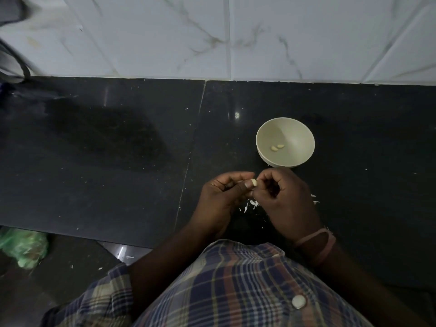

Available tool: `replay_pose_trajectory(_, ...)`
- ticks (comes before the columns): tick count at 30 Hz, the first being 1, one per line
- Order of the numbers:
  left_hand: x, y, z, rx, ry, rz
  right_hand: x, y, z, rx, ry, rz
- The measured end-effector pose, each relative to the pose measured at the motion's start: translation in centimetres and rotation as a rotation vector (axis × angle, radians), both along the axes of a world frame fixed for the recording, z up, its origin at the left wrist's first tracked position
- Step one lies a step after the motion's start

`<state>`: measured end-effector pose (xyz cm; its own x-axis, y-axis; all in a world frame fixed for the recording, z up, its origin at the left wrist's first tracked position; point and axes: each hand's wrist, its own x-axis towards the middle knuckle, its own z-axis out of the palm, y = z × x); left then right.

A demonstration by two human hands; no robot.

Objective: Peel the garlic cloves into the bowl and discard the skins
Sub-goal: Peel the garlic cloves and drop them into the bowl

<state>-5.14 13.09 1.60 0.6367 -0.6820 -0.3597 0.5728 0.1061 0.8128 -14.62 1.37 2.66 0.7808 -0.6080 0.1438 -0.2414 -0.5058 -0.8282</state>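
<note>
Checked shirt (236,286) lay nearest, directly below my hands. Both hands were raised together over the dark table (118,149). My left hand (219,197) pinched a garlic clove (324,182) between thumb and curled fingers; my right hand (286,199), fingers likewise curled, worked at the clove's outer end. The clove looked mostly bare, so I judged peeling of this one nearly finished. Loose skins (252,205) lay on the table just beneath and between my hands. The bowl (264,128) stood just beyond my right hand, holding two peeled cloves (277,147). Next move called for dropping this clove forward into the bowl, then gathering the skins for disposal.
</note>
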Motion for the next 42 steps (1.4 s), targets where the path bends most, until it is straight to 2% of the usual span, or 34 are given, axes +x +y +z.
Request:
replay_pose_trajectory(4, 0.0, 0.0, -0.1, -0.057, 0.088, 0.005, 0.0, 0.3, 0.0, 0.083, -0.018, -0.03)
replay_pose_trajectory(9, 0.1, 0.1, 0.2, -0.072, 0.188, 0.001, -0.1, 0.5, -0.1, 0.042, -0.018, -0.04)
replay_pose_trajectory(19, -0.1, -0.2, 0.0, -0.059, 0.206, 0.03, -0.2, 0.6, -0.2, -0.068, -0.029, -0.046)
replay_pose_trajectory(27, 0.1, -0.4, -0.2, -0.093, 0.249, 0.054, -0.3, 0.3, -0.3, -0.013, -0.098, -0.103)
replay_pose_trajectory(32, 0.2, -0.5, -0.4, -0.074, 0.236, 0.065, -0.1, 0.3, 0.0, 0.11, -0.128, -0.009)
replay_pose_trajectory(37, 0.4, -0.4, -0.7, -0.046, 0.206, 0.076, 0.0, -0.1, -0.2, -0.021, -0.091, 0.077)
replay_pose_trajectory(42, 0.2, -0.6, -0.9, -0.012, 0.163, 0.102, -0.1, -0.1, -0.8, 0.008, -0.049, 0.057)
